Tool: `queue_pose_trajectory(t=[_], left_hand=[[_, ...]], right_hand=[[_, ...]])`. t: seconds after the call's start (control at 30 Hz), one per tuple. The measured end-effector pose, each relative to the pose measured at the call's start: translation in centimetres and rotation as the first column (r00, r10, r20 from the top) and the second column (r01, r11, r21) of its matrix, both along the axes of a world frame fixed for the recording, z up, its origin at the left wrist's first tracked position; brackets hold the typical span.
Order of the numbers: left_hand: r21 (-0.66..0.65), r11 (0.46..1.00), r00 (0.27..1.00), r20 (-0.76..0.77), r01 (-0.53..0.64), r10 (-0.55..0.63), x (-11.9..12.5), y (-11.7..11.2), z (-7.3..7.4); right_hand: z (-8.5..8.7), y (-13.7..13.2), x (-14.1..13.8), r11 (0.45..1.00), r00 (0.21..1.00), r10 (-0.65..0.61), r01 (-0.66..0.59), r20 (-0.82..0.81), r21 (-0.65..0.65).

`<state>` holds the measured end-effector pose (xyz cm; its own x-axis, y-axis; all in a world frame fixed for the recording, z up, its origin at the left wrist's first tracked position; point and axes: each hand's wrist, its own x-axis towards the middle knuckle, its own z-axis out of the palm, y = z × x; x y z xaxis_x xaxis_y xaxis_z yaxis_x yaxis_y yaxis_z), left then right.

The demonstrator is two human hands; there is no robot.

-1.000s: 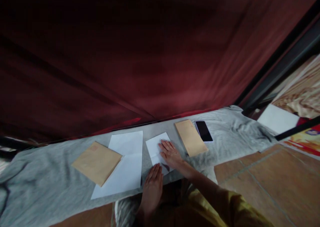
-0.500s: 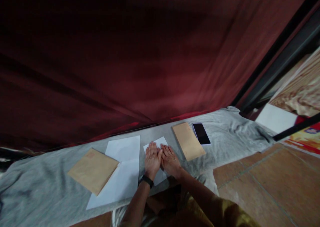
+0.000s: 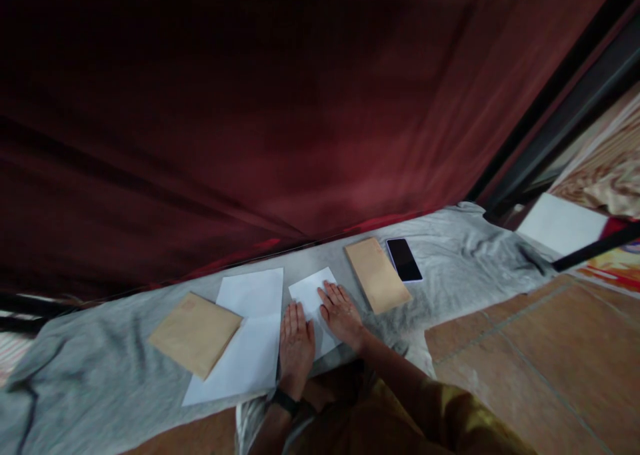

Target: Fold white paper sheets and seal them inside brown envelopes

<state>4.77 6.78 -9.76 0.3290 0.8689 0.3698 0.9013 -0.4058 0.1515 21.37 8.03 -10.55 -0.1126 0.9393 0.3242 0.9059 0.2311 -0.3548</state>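
A small white sheet of paper (image 3: 309, 288), apparently folded, lies flat between my hands on a grey cloth. My left hand (image 3: 297, 340) rests along its left edge with the fingers stretched out. On its right side lies my right hand (image 3: 343, 315), fingers spread and palm down. Left of my hands is a larger white sheet (image 3: 253, 348) with a crease across it. Brown envelopes (image 3: 197, 335) overlap that sheet's left part. Another brown envelope (image 3: 379, 276) lies just right of my right hand.
A phone (image 3: 404, 260) with a dark screen touches the right envelope. The grey cloth (image 3: 100, 368) covers a narrow ledge, and a dark red curtain (image 3: 320, 141) hangs behind it. Tiled floor (image 3: 525, 355) and a black metal bar (image 3: 595, 247) are at the right.
My hands, together over the middle of the small sheet before, have moved apart. The left one has slid to the left and nearer me, and more of the paper shows. The view has shifted slightly.
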Motion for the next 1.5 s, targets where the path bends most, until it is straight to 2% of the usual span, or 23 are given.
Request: queue_pose_trajectory(t=[0.17, 0.27, 0.43, 0.6, 0.7, 0.8, 0.97, 1.17, 1.37, 1.5], left_hand=[[-0.032, 0.994, 0.991, -0.085, 0.101, -0.104, 0.8, -4.7, -0.3], [-0.019, 0.993, 0.986, -0.123, 0.113, -0.115, 0.7, -5.8, -0.9], [-0.044, 0.992, 0.98, -0.159, 0.116, -0.121, 0.3, -5.7, -1.2], [-0.081, 0.981, 0.961, -0.206, 0.174, -0.187, 0.0, -5.8, -1.8], [-0.052, 0.981, 0.961, -0.199, 0.185, -0.192, -0.2, -5.7, -2.1], [-0.057, 0.984, 0.969, -0.174, 0.169, -0.177, -0.2, -5.7, -1.9], [-0.063, 0.985, 0.974, -0.148, 0.164, -0.171, -0.2, -5.8, -0.7], [-0.064, 0.988, 0.98, -0.136, 0.14, -0.148, -1.8, -6.3, 0.2], [-0.053, 0.991, 0.98, -0.148, 0.126, -0.132, -3.6, -6.5, 0.4], [-0.051, 0.993, 0.989, -0.093, 0.111, -0.115, -2.0, -6.8, 0.7]], right_hand=[[0.1, 0.0, 0.0, 1.0, 0.998, 0.006, -0.004, 0.059, -0.022], [0.0, 0.3, 0.1, 1.0, 0.997, -0.004, 0.005, 0.08, -0.018], [0.8, -0.2, -0.9, 0.999, 0.997, -0.038, 0.038, 0.065, 0.005], [1.3, -3.7, -3.4, 0.989, 0.99, 0.139, -0.14, 0.023, 0.052], [0.9, -5.6, -3.8, 0.991, 0.992, 0.124, -0.123, -0.006, 0.043], [0.4, -6.5, -2.8, 0.996, 0.997, 0.078, -0.078, 0.005, 0.04], [0.1, -7.3, 0.2, 0.996, 0.996, 0.062, -0.066, 0.071, 0.059], [0.4, -8.6, 3.0, 0.997, 0.991, -0.001, -0.01, 0.131, 0.081], [0.7, -8.9, 3.6, 0.998, 0.989, -0.014, 0.005, 0.148, 0.059], [0.6, -8.9, 3.4, 0.999, 0.989, -0.017, 0.011, 0.149, 0.045]])
